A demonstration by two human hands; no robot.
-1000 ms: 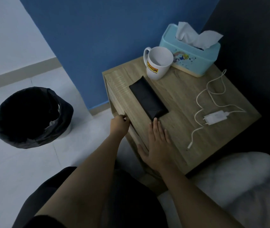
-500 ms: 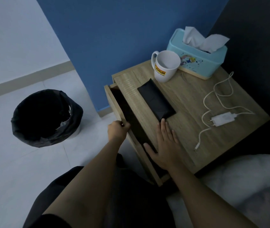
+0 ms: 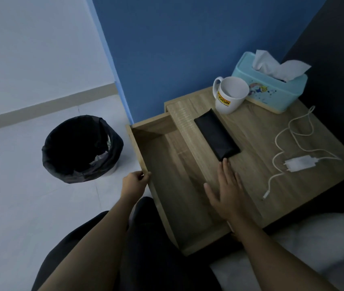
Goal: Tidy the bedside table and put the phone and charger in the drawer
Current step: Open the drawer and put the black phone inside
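Note:
The wooden bedside table (image 3: 257, 131) has its drawer (image 3: 167, 181) pulled far out to the left, and the drawer holds nothing. My left hand (image 3: 134, 183) grips the drawer's front edge. My right hand (image 3: 226, 190) lies flat with fingers spread on the table top's near edge, its fingertips touching the end of the black phone (image 3: 216, 136). The phone lies flat near the table's left edge. A white charger (image 3: 300, 162) with its looping white cable (image 3: 288, 131) lies on the right side of the top.
A white mug (image 3: 229, 94) and a teal tissue box (image 3: 271, 85) stand at the back of the table against the blue wall. A black-lined bin (image 3: 82, 149) stands on the pale floor at left. White bedding (image 3: 313, 244) lies at the lower right.
My left hand has pulled the drawer from shut to wide open. My right hand has stayed on the table top by the phone.

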